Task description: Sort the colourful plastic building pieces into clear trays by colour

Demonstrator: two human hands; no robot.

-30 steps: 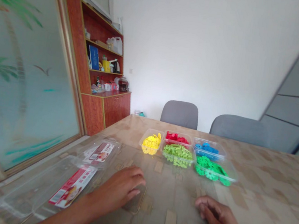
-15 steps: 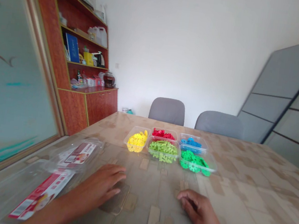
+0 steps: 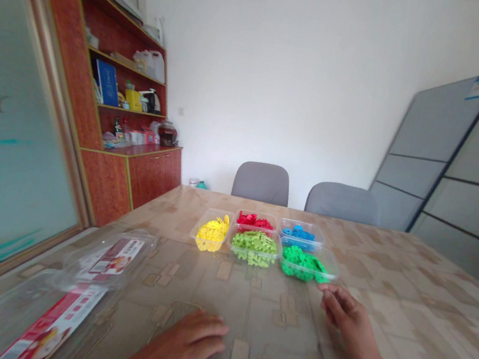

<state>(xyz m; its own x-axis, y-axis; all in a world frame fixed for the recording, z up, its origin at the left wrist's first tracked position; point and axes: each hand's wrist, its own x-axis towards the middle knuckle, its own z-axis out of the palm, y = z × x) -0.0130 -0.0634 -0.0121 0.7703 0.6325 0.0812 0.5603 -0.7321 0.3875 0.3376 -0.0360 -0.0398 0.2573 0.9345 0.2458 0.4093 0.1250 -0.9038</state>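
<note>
My left hand (image 3: 187,347) is low over the tabletop, palm down and fingers apart, holding nothing. Its lower part is cut off by the bottom edge. My right hand (image 3: 348,322) is just in front of the clear tub (image 3: 330,269) of green plastic pieces (image 3: 303,264). Its fingers are half bent and loosely apart, with nothing visible in them. The fingertips are close to the tub's front right corner; whether they touch it I cannot tell. Beside that tub are light green pieces (image 3: 255,247) and yellow pieces (image 3: 212,235); red pieces (image 3: 255,221) and blue pieces (image 3: 298,233) are behind.
Clear plastic lids (image 3: 110,256) with red and white labels lie on the left of the patterned table (image 3: 415,323). Two grey chairs (image 3: 261,182) stand at the far edge. A wooden shelf unit (image 3: 121,97) is back left, a grey cabinet (image 3: 422,146) back right.
My right hand has moved forward and right to the green pieces' tub. My left hand has drawn back toward me and to the right. The view has shifted slightly.
</note>
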